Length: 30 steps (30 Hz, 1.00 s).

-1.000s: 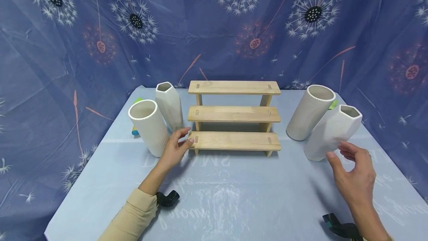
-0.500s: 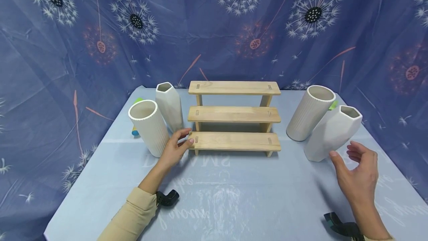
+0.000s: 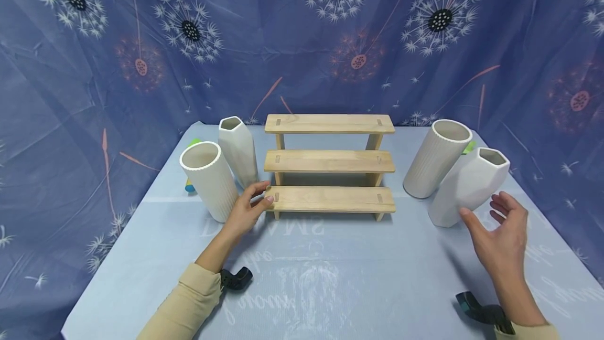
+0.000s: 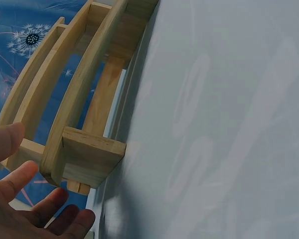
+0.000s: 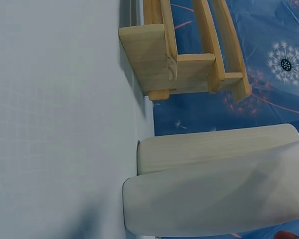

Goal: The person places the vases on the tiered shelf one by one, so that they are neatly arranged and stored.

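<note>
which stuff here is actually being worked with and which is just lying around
In hand:
- wooden step shelf, left hand touching its bottom step
- faceted white vase, right hand open beside it

Lying about:
- two ribbed vases
- left faceted vase
- black clips

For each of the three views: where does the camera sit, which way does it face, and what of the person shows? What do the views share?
Head: worn high, looks forward and down over the table; shows both forearms, left hand at the rack, right hand near the faceted vase.
Left wrist: low by the table, faces the rack's end; fingers show.
Right wrist: low, faces the faceted vase; only fingertips at the corner.
Shared: all three show the rack.
</note>
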Tool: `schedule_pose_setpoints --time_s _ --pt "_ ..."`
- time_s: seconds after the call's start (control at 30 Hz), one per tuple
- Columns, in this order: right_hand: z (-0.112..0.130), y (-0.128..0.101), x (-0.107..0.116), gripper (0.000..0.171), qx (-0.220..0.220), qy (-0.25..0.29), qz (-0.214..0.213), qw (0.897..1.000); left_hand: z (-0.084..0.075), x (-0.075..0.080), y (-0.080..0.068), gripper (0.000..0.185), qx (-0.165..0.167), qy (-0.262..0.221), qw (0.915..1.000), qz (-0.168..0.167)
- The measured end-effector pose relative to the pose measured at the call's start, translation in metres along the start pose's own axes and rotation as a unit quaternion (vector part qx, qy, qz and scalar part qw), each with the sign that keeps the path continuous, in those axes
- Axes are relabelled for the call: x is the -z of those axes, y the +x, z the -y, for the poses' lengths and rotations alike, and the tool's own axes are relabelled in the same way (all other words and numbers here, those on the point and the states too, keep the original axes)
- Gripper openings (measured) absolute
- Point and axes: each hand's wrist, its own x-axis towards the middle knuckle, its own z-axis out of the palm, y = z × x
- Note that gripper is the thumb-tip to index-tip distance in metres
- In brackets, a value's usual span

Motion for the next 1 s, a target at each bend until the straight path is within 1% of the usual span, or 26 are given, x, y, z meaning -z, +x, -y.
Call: schedule_pose_setpoints --time_s 0.03,0.13,0.17,0.27,0.43,0.53,0.63,0.77,0.83,0.9,1.0 --pt "0.000 0.001 -0.001 0.078 -0.003 0.001 0.004 1.000 0.000 0.000 0.000 0.044 -0.002 0.000 1.0000 0.000" --pt "0.000 0.003 -0.002 0.078 0.006 0.007 0.006 1.000 0.002 0.000 0.001 0.045 -0.005 0.000 1.0000 0.000" --pt "0.000 0.003 -0.003 0.079 0.007 0.009 0.008 1.000 0.007 0.000 0.003 0.045 -0.007 0.001 1.0000 0.000" --pt "0.000 0.005 -0.005 0.080 0.014 0.019 0.010 1.000 0.008 0.000 0.003 0.045 -0.007 0.002 1.0000 0.002" --pt "0.000 0.008 -0.007 0.083 0.009 0.022 0.022 0.999 0.008 0.000 0.004 0.046 -0.003 0.009 0.9999 0.006" --pt "-0.006 0.011 -0.011 0.084 0.009 0.024 0.029 0.999 0.008 0.000 0.004 0.046 -0.002 0.007 0.9999 0.009" --pt "-0.028 0.022 -0.019 0.086 0.020 0.023 0.027 0.999 0.008 0.000 0.005 0.046 0.000 0.006 0.9999 0.011" --pt "-0.074 0.043 -0.035 0.092 0.037 0.008 0.021 0.999 0.009 0.000 0.004 0.047 0.001 0.006 0.9999 0.014" --pt "-0.091 0.053 -0.041 0.094 0.034 0.003 0.023 0.999 0.010 0.000 0.004 0.048 -0.002 0.005 0.9999 0.015" --pt "-0.101 0.058 -0.045 0.095 0.030 0.004 0.026 0.999 0.011 0.000 0.005 0.048 -0.006 0.004 0.9999 0.016" --pt "-0.106 0.062 -0.048 0.095 0.019 0.000 0.030 0.999 0.012 0.000 0.005 0.048 -0.005 0.008 0.9998 0.017"
